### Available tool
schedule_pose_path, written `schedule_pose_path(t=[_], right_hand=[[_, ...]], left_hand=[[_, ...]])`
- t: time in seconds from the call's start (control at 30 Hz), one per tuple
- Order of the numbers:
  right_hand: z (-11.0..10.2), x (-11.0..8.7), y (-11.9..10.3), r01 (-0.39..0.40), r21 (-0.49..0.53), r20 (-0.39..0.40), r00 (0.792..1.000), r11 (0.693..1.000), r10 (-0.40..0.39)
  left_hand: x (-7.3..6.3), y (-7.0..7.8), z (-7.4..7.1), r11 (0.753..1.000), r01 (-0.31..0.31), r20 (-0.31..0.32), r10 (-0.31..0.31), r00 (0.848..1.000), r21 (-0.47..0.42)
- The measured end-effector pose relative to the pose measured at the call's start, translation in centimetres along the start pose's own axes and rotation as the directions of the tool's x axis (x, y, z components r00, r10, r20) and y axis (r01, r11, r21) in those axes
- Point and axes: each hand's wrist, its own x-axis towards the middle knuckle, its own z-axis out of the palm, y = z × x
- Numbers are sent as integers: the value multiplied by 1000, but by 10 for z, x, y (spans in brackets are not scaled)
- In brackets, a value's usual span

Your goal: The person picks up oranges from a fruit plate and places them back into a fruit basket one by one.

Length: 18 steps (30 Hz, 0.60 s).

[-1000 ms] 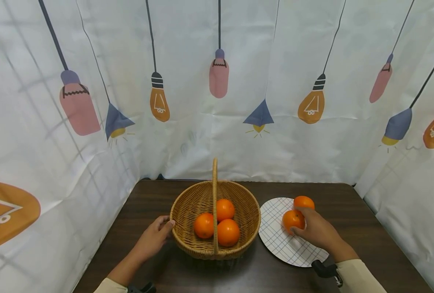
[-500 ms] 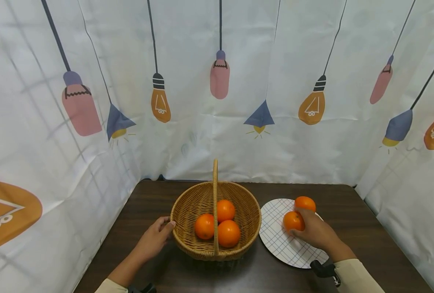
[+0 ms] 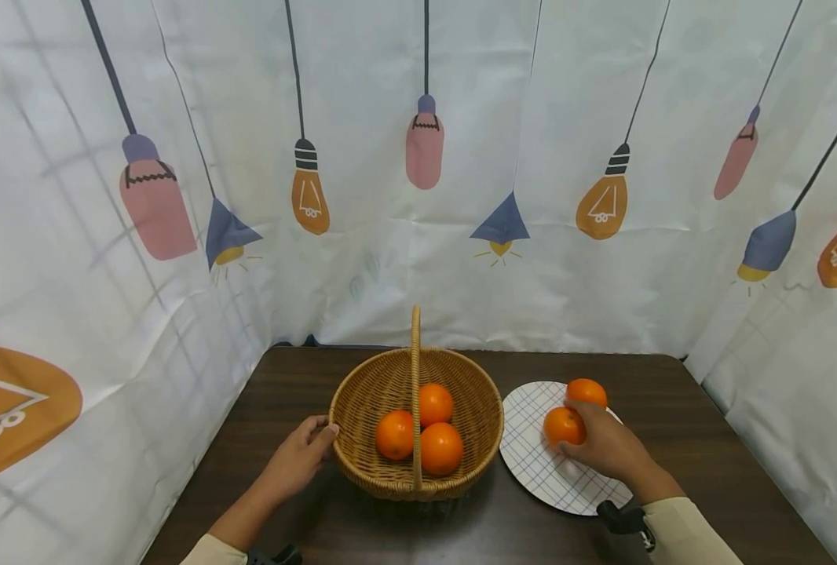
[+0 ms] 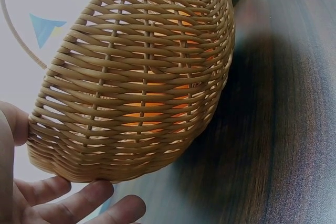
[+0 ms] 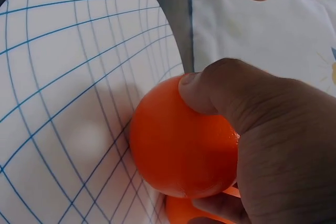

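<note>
Right hand (image 3: 605, 446) is curled round the near orange (image 3: 562, 426), thumb opposing fingers, presumably so it won't roll; can't tell from here whether the fruit is clear of the plate (image 3: 524, 424). Far orange (image 3: 586, 389) sits just behind, at the plate's edge. Left hand (image 3: 298, 459) pinches the basket (image 3: 376, 482) rim, likely steadying it on the bench (image 3: 510, 537); its walls pen in three more oranges (image 3: 442, 450).

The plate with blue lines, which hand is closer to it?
Right. The right hand is over the plate, gripping an orange. The left hand is farther off, holding the basket on the side away from the plate.
</note>
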Motion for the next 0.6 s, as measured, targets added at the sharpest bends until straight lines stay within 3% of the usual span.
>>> schedule_pose_path(t=[0.6], right_hand=[[-16,5,-18,30,-31,-27,999,999,-31]], left_hand=[[-2,0,0,1000,-13,-2,13,1000,-22]])
